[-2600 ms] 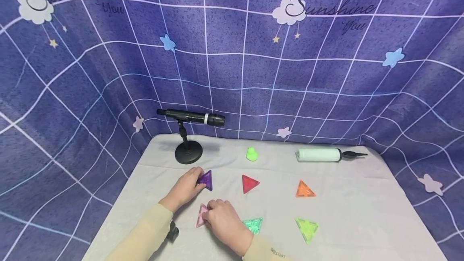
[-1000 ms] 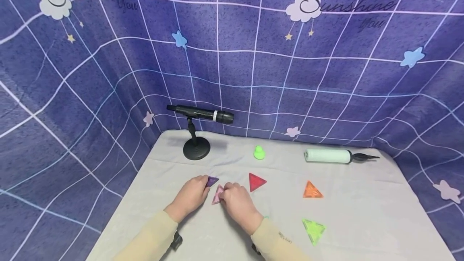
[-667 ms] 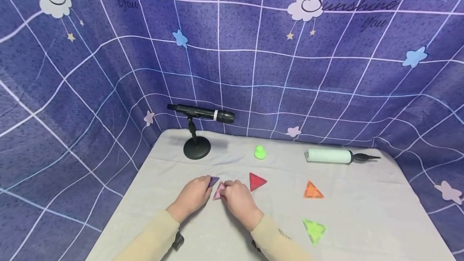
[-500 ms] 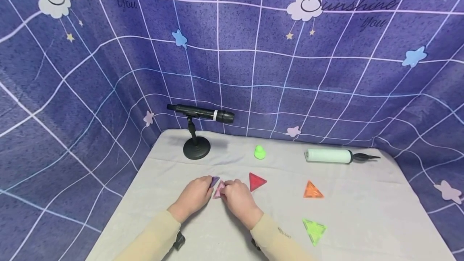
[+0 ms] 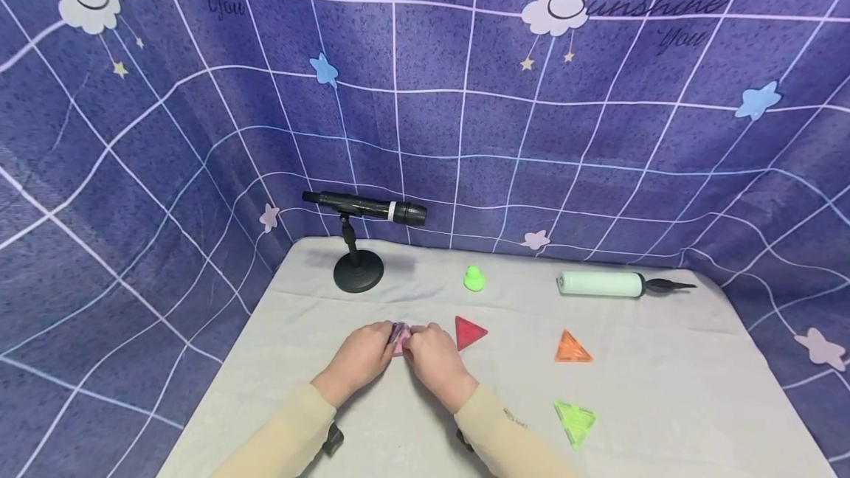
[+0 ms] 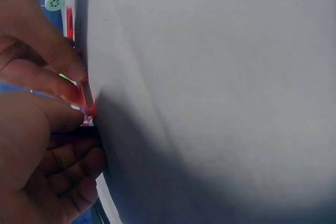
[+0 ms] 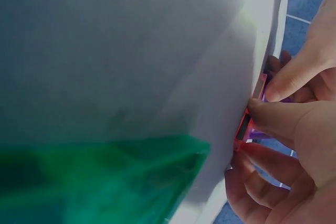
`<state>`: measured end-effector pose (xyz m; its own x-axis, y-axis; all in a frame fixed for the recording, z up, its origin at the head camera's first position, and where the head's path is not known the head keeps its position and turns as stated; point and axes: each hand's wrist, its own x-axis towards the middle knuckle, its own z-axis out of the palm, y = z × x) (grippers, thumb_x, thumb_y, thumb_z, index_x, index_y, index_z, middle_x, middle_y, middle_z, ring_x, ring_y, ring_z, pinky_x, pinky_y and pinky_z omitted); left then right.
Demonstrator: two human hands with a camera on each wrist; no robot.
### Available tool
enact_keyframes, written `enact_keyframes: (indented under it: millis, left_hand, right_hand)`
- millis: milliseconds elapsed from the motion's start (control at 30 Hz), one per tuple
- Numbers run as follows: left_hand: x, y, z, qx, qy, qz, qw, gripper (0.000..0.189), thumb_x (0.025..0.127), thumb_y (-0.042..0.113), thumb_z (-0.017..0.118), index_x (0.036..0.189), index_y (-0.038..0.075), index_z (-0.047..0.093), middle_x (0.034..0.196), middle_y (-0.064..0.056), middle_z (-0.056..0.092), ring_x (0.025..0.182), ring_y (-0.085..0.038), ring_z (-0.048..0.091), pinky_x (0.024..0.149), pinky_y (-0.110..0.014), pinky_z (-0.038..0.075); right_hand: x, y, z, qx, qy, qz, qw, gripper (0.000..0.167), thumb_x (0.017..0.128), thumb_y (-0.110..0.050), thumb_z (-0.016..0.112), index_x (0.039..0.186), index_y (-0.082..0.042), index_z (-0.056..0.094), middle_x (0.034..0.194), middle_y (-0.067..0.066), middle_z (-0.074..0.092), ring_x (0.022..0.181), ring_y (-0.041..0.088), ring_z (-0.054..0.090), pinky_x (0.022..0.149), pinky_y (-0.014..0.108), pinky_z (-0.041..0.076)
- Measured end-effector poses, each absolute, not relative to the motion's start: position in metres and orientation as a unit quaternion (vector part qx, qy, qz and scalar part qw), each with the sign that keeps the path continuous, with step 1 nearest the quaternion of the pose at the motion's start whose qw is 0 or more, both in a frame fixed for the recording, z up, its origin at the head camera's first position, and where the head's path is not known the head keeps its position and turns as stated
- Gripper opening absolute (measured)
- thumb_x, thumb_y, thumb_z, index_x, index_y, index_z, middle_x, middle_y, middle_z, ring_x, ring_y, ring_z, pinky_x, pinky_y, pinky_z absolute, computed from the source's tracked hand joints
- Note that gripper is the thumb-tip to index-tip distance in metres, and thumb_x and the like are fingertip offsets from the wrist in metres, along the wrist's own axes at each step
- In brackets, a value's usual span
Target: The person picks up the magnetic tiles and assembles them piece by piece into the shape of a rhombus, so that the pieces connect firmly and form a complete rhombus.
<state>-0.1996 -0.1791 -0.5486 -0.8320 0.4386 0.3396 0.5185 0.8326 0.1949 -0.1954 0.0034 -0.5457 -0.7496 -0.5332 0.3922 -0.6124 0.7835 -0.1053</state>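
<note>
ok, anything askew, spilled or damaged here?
Nothing stands out: no visible spill or damage. The red triangle, orange triangle and lime triangle lie flat. The left hand and right hand partly hide the purple tile and pink tile, so those can't be fully checked.

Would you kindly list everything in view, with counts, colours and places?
microphone on stand: 1, black with white band, back left
duck-like figure: 1, green, back middle
hand pump: 1, pale green and black, back right
red tile: 1, red, mid-table
orange tile: 1, orange, right
lime tile: 1, lime green, nearer than orange
teal tile: 1, teal-green, right wrist view only
purple tile: 1, purple, left of red
pink tile: 1, pink, beside purple
tablecloth: 1, white, underneath
backdrop: 1, blue-purple, behind
sleeves: 2, cream, foreground
left hand: 1, bare, pinching purple tile
right hand: 1, bare, pinching pink tile
</note>
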Motion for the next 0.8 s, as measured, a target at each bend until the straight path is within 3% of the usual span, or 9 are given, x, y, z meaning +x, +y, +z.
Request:
enact_keyframes:
  millis: [300,500,800]
  left_hand:
    - [-0.202,-0.175,-0.549,-0.247,-0.947,-0.151,0.142,0.02,0.088,0.008,0.079,0.089,0.007,0.059,0.077,-0.005,0.062,0.072,-0.03,0.067,0.064,-0.047,0.053]
    - [-0.2,-0.182,-0.554,-0.226,-0.949,-0.18,0.127,0.022,0.086,0.009,0.082,0.093,0.008,0.061,0.079,-0.002,0.063,0.074,-0.024,0.067,0.067,-0.043,0.053]
    - [-0.198,-0.184,-0.557,-0.192,-0.945,-0.243,0.102,0.031,0.088,0.011,0.083,0.081,0.012,0.053,0.069,0.008,0.045,0.061,-0.008,0.043,0.056,-0.028,0.038]
  right_hand:
    - [-0.201,0.003,-0.548,0.312,-0.924,0.141,0.172,0.008,0.085,-0.018,0.087,0.081,-0.017,0.08,0.086,-0.002,0.072,0.071,0.019,0.062,0.07,0.034,0.051]
    - [-0.201,0.003,-0.549,0.315,-0.919,0.156,0.178,0.008,0.084,-0.016,0.088,0.081,-0.017,0.08,0.085,-0.002,0.072,0.072,0.019,0.063,0.071,0.034,0.052]
    - [-0.197,0.008,-0.546,0.321,-0.906,0.199,0.189,0.012,0.085,-0.007,0.085,0.077,-0.01,0.077,0.086,0.001,0.072,0.072,0.021,0.064,0.07,0.035,0.053]
